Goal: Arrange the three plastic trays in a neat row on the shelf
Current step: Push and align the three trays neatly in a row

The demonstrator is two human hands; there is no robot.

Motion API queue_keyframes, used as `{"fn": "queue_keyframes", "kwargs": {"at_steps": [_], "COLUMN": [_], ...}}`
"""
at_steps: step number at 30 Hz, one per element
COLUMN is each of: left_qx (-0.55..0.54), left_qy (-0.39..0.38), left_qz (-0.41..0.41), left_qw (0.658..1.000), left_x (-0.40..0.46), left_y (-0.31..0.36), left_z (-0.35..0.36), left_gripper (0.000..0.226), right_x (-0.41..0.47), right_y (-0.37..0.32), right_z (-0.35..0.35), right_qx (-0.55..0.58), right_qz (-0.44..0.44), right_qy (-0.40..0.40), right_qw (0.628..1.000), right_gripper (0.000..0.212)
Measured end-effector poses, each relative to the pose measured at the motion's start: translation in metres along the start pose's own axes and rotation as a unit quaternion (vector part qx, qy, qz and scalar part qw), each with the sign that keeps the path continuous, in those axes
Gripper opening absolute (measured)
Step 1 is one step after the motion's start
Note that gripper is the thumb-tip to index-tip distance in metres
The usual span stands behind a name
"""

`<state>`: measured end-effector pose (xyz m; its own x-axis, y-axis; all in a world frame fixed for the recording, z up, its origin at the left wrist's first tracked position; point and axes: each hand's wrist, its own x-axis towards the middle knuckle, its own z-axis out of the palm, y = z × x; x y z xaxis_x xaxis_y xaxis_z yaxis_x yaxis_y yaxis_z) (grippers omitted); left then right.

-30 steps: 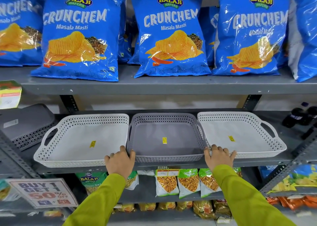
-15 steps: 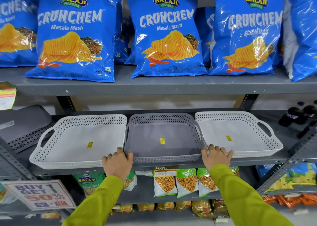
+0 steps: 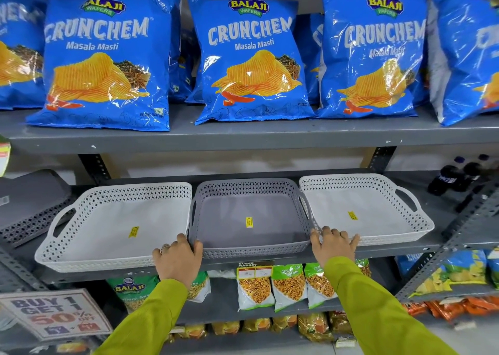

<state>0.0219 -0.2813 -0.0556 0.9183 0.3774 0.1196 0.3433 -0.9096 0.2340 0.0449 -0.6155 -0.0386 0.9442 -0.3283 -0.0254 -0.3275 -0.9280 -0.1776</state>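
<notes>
Three perforated plastic trays sit side by side on the middle shelf [image 3: 378, 250]: a left white tray [image 3: 108, 228], a grey tray [image 3: 248, 219] in the centre, and a right white tray [image 3: 359, 209]. Their side rims touch. The left white tray juts out a little over the shelf edge. My left hand [image 3: 178, 260] curls over the left white tray's front right corner, thumb against the grey tray's corner. My right hand [image 3: 334, 246] lies over the right white tray's front rim, thumb at the grey tray's other corner.
Blue crisp bags [image 3: 251, 57] line the upper shelf. A dark grey tray [image 3: 29, 203] leans at the far left, and dark bottles [image 3: 456, 176] stand at the far right. Snack packets [image 3: 272, 287] fill the lower shelf beside a promo sign [image 3: 54, 314].
Both hands stay at the grey tray's front corners and the trays keep their row. Only the view has drifted slightly.
</notes>
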Motion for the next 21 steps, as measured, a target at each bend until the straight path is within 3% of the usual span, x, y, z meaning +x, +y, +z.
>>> {"fn": "queue_keyframes", "kwargs": {"at_steps": [21], "left_qx": [0.011], "left_qy": [0.001], "left_qz": [0.007], "left_qw": [1.0], "left_x": [-0.0006], "left_y": [0.001], "left_z": [-0.0035], "left_gripper": [0.041], "right_x": [-0.0031], "right_y": [-0.0028], "right_z": [0.0033], "right_qx": [0.015], "right_qz": [0.013], "right_qy": [0.008], "right_qw": [1.0], "right_gripper": [0.051]}}
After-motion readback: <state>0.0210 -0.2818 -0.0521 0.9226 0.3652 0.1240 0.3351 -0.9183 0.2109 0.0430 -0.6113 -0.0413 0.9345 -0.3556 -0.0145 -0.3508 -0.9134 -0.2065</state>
